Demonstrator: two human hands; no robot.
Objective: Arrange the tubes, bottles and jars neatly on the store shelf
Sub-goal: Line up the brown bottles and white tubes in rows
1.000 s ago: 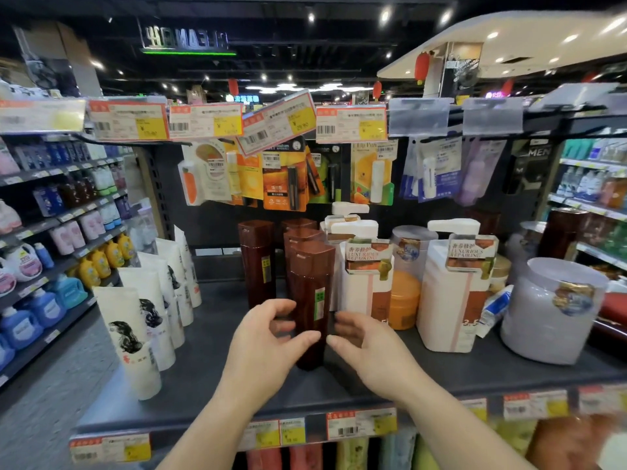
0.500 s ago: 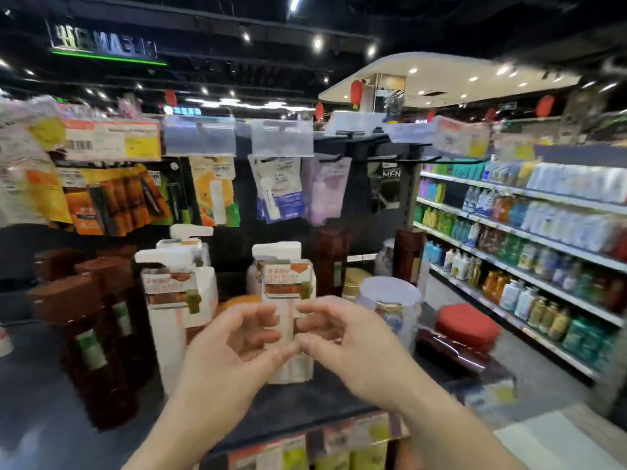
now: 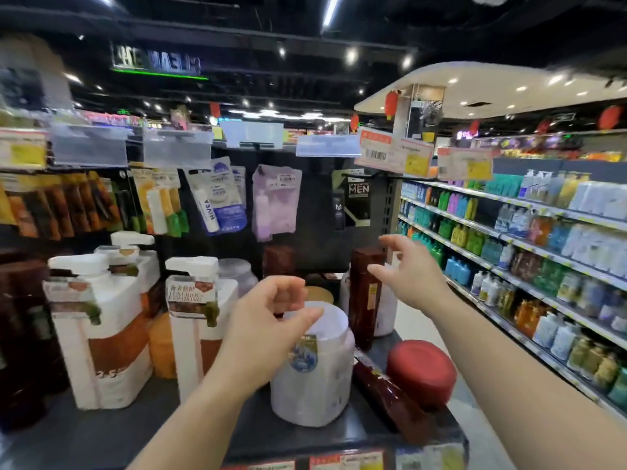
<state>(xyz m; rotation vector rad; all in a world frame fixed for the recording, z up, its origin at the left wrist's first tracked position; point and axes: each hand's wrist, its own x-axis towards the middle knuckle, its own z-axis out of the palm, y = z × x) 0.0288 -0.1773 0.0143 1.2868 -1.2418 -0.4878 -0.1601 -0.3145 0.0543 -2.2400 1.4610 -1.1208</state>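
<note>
Head view, left to right: dark brown bottles (image 3: 23, 334) stand blurred at the shelf's left edge. Next come two white pump bottles (image 3: 101, 334), one behind the other, and a third pump bottle (image 3: 200, 320) just to their right with a brown-and-white label collar under its pump. An orange jar (image 3: 163, 347) shows between them, and a pale jar (image 3: 239, 274) stands behind the third.

Above the dark shelf (image 3: 135, 425), the left hand (image 3: 268, 320) is raised, fingers loosely curled and thumb stretched forward, holding nothing; it hangs in front of a white jar (image 3: 315, 374) near the shelf's front, and whether it touches the lid cannot be told. A brown bottle (image 3: 364, 293) stands upright behind that jar. The right hand (image 3: 410, 276) hovers just right of this bottle's top, fingers spread and relaxed, thumb pointing at it, apparently not touching.

A dark red bottle (image 3: 390, 395) lies on its side at the shelf's right end, with a red lidded jar (image 3: 422, 371) beside it. Further right, an aisle rack (image 3: 543, 266) holds rows of coloured bottles.
</note>
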